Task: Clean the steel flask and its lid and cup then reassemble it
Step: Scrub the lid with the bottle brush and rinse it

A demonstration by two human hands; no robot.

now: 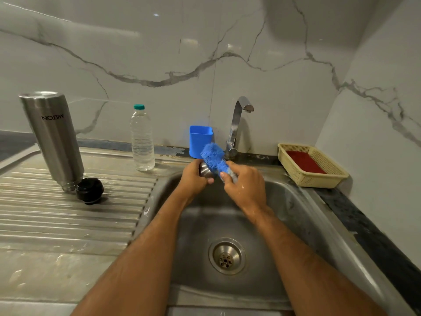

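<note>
Both hands raised together, forearms extended; left hand (pixel 195 177) curled, right hand (pixel 245 185) gripping

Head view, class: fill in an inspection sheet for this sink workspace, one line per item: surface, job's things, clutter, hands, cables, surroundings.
Surface: ribbed steel drainboard left of the sink basin; both look wet.
Job's things: steel flask stands upside down on the drainboard; black lid beside its mouth; steel cup held over the basin.
Clutter: water bottle, blue holder, cream basket with a red item inside.
Hands: left hand grips the cup; right hand holds the blue brush against it.
Cables: nothing seen.
Surroundings: marble-pattern wall; tap, no water seen running.
</note>
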